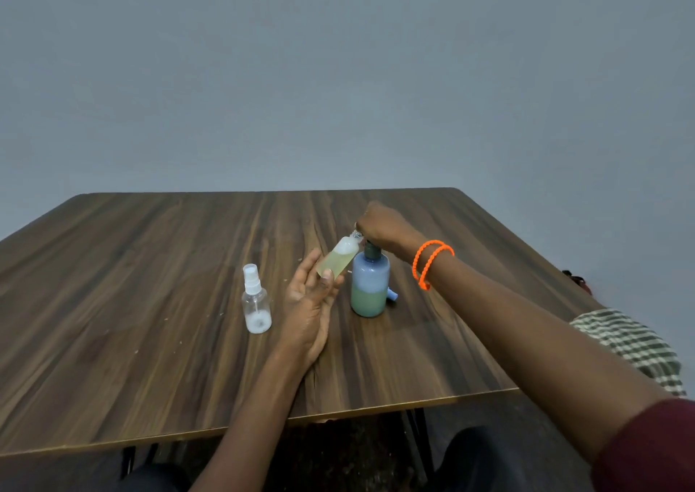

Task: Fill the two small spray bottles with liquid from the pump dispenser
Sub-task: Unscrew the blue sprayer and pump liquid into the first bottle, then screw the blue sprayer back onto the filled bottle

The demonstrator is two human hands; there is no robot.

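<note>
Nearest, the left hand (314, 296) pinches a tilted spray bottle (338, 258) (uncapped, mostly full of yellowish liquid) at the spout of the pump dispenser (369, 285); the right hand (381, 224) presses down on the pump head, fingers curled over it; the dispenser stands half full of green; the second spray bottle (256, 301), capped, seems nearly empty on the table (131, 266); roughly half remains, I judge.

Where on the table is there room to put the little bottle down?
Bare wood lies left of the capped spray bottle, out to the table edge, and along the near edge below both arms. It is crowded around the pump dispenser, where the left hand holds the tilted bottle and the right hand presses the pump.
</note>
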